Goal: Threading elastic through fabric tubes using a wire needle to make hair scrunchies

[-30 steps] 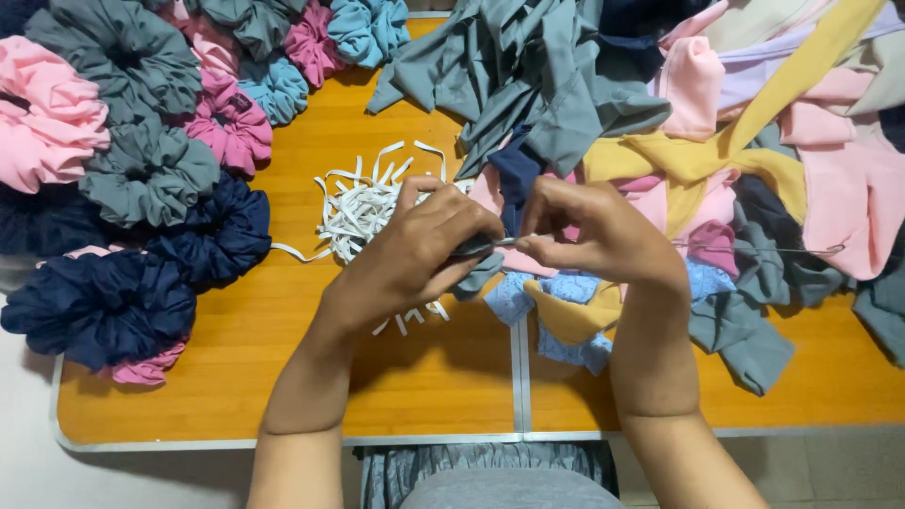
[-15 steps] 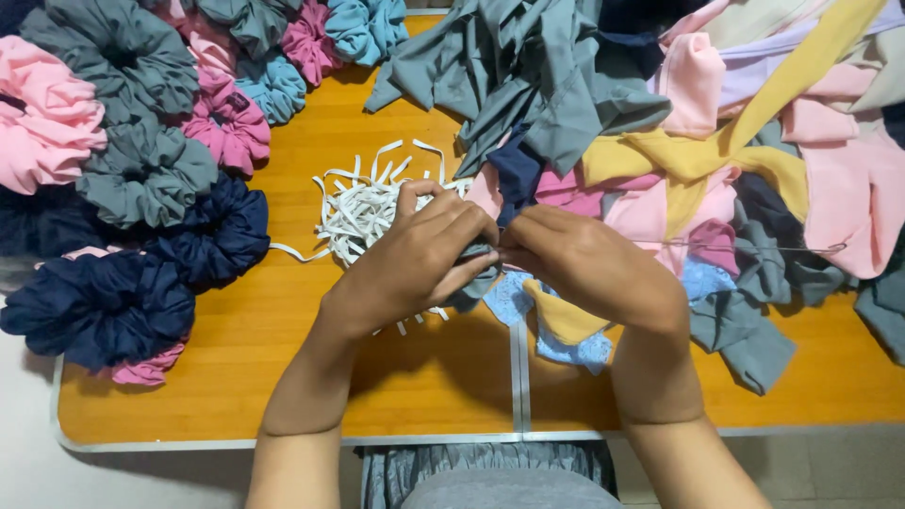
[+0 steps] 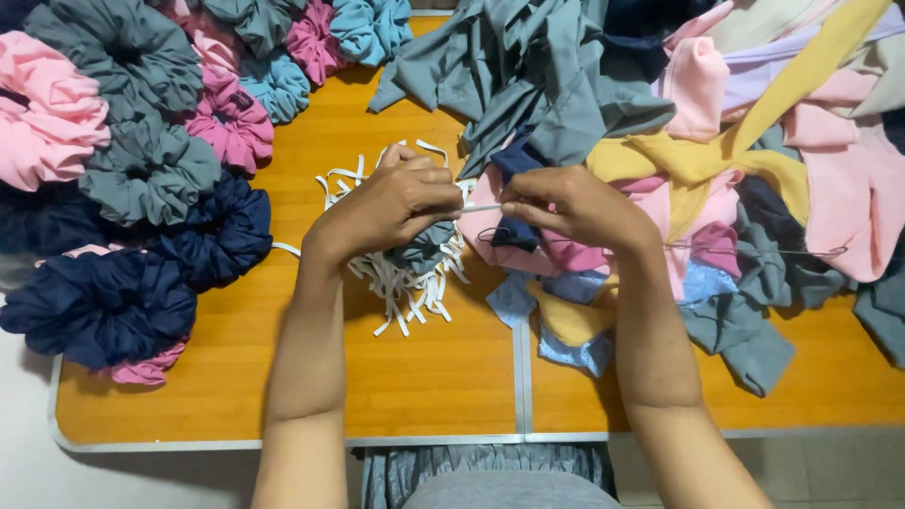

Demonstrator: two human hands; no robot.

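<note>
Now, left hand (image 3: 396, 203): fingers curled, gripping grey fabric tube (image 3: 424, 247) and white elastic strip (image 3: 481, 207) above table (image 3: 424, 386) middle.
Right hand (image 3: 570, 207): fingertips pinching the strip's other end.
Hidden: tube mostly behind left palm.

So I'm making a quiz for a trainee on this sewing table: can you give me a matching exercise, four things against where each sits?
Things:
1. finished scrunchies
2. white elastic strips
3. loose fabric pieces
4. grey fabric tube

Places:
A. heaped on the right side of the table
B. in the grip of the left hand
C. piled on the left side of the table
D. in a small heap at the middle, under the hands

Pairs: 1-C, 2-D, 3-A, 4-B. The right hand pinches a white strip running to the left hand.
</note>
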